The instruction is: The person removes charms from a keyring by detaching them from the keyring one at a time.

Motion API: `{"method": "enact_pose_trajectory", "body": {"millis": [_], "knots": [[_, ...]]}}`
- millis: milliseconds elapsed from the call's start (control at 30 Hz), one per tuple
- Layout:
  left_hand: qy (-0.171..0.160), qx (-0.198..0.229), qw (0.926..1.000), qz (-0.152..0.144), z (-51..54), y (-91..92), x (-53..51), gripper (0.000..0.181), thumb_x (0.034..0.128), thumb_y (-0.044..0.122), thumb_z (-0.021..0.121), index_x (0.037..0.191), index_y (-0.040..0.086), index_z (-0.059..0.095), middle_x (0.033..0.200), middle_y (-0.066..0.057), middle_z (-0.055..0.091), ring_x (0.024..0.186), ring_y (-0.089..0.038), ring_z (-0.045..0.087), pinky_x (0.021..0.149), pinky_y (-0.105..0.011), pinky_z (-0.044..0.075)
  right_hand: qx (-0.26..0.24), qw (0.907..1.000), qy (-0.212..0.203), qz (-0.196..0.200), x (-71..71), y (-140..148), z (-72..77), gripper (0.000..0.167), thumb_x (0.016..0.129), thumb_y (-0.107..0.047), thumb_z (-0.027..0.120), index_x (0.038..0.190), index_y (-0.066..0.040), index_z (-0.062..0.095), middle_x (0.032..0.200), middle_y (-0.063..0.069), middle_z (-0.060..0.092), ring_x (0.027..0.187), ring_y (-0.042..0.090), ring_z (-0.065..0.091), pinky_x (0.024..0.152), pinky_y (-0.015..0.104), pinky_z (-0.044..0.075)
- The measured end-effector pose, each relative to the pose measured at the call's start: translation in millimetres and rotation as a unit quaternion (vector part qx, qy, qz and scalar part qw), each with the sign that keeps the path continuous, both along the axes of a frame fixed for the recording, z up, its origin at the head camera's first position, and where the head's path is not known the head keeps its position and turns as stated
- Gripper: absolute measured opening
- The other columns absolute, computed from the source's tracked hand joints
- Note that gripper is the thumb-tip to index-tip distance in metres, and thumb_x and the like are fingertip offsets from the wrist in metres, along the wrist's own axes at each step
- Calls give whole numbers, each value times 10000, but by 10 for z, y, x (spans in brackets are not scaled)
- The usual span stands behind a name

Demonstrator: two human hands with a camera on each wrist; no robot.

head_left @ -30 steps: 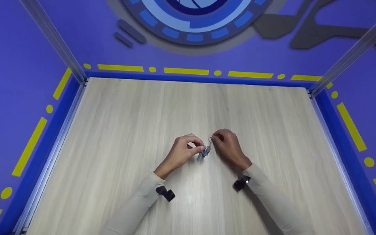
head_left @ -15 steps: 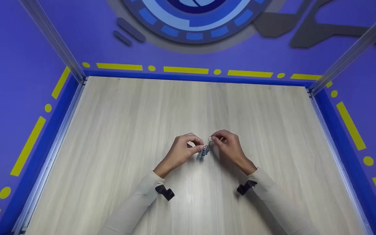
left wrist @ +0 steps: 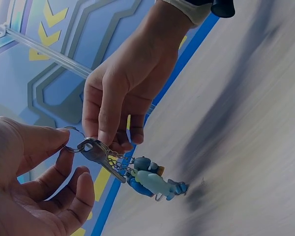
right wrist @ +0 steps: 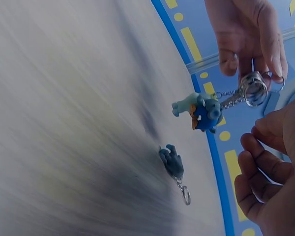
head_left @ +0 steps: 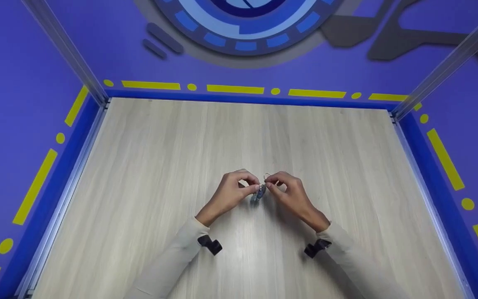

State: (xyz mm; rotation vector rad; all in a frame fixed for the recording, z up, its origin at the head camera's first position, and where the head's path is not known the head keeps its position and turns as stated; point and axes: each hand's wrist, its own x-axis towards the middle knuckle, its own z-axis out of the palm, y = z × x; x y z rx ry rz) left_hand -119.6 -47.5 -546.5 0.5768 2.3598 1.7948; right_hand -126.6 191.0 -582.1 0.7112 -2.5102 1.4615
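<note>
My left hand (head_left: 232, 193) pinches a split ring (left wrist: 73, 147) between thumb and index finger. From it hang a silver key (left wrist: 98, 152), chains, a pale green animal figurine (left wrist: 155, 183) and a blue one (right wrist: 206, 120). Seen from the right wrist, a separate grey figurine keychain (right wrist: 172, 163) tilts with its chain and ring apart from both hands, seemingly in the air. My right hand (head_left: 293, 195) is close by on the right. Its thumb and fingers are bent loosely, with nothing visible between them in the right wrist view.
Under the hands lies a pale wood-grain tabletop (head_left: 181, 145). Blue-purple panels with yellow dashes (head_left: 235, 89) rise at the back and both sides, with metal posts (head_left: 67, 54) at the rear corners. Black wrist cameras (head_left: 210, 245) sit on both cuffs.
My right hand has shifted slightly toward me. The grey keychain, earlier hanging by its ring from my right fingertips, now appears loose. My left hand stays nearly still.
</note>
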Motion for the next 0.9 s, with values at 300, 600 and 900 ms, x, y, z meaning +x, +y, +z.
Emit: {"method": "enact_pose_trajectory", "body": {"millis": [300, 600, 900], "knots": [[-22, 76, 9999, -67, -3, 15, 1, 44, 999, 75, 801, 1021, 42, 820, 1014, -37, 766, 971, -131, 686, 815, -424, 611, -268, 9991, 117, 304, 107, -49, 31, 165, 996, 13, 786, 1077, -127, 819, 1035, -5, 792, 976, 246, 734, 847, 504, 577], [-18, 95, 9999, -141, 21, 24, 15, 47, 1007, 84, 800, 1023, 53, 832, 1022, -8, 772, 983, -136, 693, 818, -438, 615, -184, 9992, 180, 295, 101, -84, 19, 162, 984, -8, 811, 1097, -123, 818, 1070, 1, 797, 987, 203, 726, 862, 525, 583], [10, 100, 9999, -3, 10, 4, 21, 39, 991, 96, 822, 1004, 60, 822, 1002, -15, 768, 966, -120, 693, 807, -411, 618, -413, 9978, 418, 304, 83, -79, 45, 143, 929, 85, 815, 985, -44, 790, 986, 103, 789, 921, 285, 726, 816, 452, 573]]}}
